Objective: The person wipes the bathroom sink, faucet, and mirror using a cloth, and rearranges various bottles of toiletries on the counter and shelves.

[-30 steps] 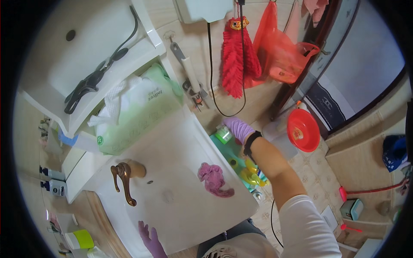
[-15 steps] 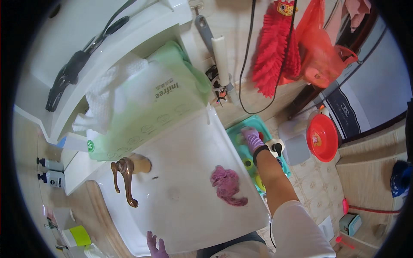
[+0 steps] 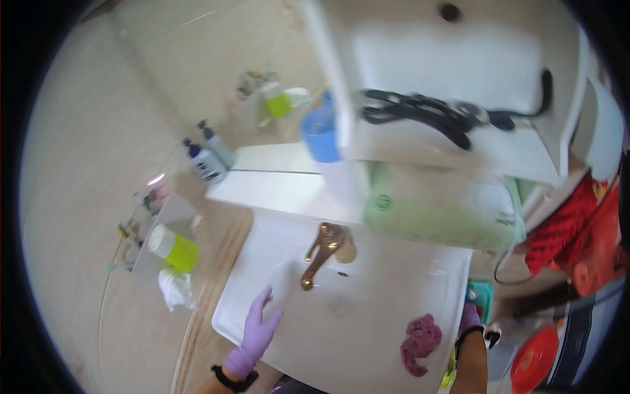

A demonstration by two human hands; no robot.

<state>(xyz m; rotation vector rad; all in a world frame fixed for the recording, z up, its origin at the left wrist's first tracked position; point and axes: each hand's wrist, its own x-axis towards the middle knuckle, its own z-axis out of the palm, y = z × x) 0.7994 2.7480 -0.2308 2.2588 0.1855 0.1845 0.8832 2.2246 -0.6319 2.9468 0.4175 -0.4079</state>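
Note:
My left hand (image 3: 256, 333), in a purple glove, hovers over the left front of the white sink (image 3: 367, 348). Its fingers are spread and hold nothing. A bronze faucet (image 3: 325, 253) stands just beyond it. At the right side of the basin lies a crumpled purple-pink cloth (image 3: 421, 343), apart from both hands. Past the sink's right edge, my gloved right hand (image 3: 470, 318) reaches down at a teal basket (image 3: 484, 297). The sink edge and my wrist conceal its fingers, so whatever they touch is hidden.
A wooden counter (image 3: 220, 262) on the left carries a green-and-white bottle (image 3: 173, 248) and pump bottles (image 3: 207, 164). Above the sink hang a cabinet with a black hair tool (image 3: 433, 113) and a green packet (image 3: 440, 210). A red basin (image 3: 535, 360) stands lower right.
The view has swung left, bringing the counter and pump bottles further in. My left hand has come up over the sink from the lower edge. My right hand stays by the teal basket.

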